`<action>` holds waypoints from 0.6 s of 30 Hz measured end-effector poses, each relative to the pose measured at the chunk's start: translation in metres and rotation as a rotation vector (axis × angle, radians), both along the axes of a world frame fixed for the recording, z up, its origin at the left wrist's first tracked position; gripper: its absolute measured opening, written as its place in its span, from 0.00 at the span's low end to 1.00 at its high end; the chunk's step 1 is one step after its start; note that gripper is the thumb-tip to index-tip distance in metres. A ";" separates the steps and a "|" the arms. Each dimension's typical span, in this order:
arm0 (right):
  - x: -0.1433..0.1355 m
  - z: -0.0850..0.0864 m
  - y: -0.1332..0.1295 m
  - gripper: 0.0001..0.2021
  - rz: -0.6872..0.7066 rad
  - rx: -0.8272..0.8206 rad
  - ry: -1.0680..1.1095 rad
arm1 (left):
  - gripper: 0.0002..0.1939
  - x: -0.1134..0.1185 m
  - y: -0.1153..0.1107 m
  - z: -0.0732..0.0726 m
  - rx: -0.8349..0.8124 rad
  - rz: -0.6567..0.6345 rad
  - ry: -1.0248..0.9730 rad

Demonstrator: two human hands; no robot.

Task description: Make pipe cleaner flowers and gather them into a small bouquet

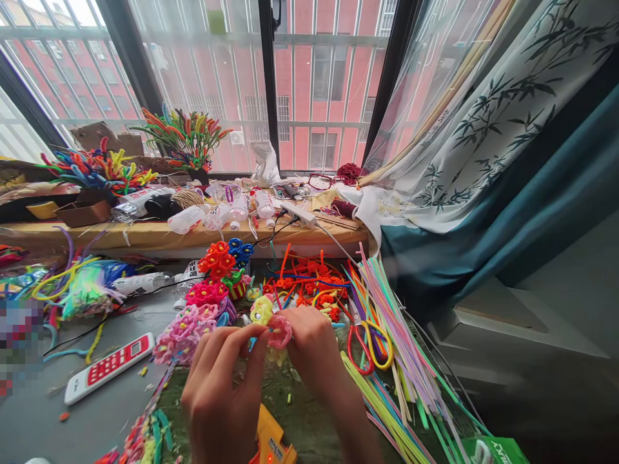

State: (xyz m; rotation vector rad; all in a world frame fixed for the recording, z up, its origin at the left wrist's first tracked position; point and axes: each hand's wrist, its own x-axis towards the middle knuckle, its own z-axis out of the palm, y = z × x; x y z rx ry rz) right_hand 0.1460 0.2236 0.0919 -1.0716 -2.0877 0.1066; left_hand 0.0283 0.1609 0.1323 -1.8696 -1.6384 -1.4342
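Observation:
Both of my hands meet over the table's middle on a small pink pipe-cleaner flower. My left hand pinches its left side with thumb and fingertips. My right hand closes around its right side. A yellow pipe-cleaner flower lies just behind the pink one, and a bit of blue stem shows under my left fingers. A row of finished pink, red, orange and blue flowers runs off to the left of my hands.
Scissors with red and yellow handles lie right of my hands on a fan of pastel pipe cleaners. A white and red remote lies left. An orange glue gun sits below my hands. The cluttered windowsill holds bottles and pipe-cleaner bundles.

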 end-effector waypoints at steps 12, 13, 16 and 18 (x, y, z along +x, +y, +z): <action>0.013 0.000 0.009 0.08 0.047 -0.325 0.357 | 0.15 -0.020 -0.003 -0.027 -0.229 0.237 -0.024; 0.013 0.002 0.008 0.07 0.061 -0.391 0.416 | 0.14 -0.022 -0.002 -0.030 -0.222 0.263 0.001; 0.013 0.005 0.007 0.06 0.096 -0.535 0.569 | 0.12 -0.023 0.001 -0.037 -0.221 0.269 0.042; 0.011 0.005 0.007 0.04 0.140 -0.607 0.660 | 0.12 -0.021 0.002 -0.039 -0.239 0.184 0.040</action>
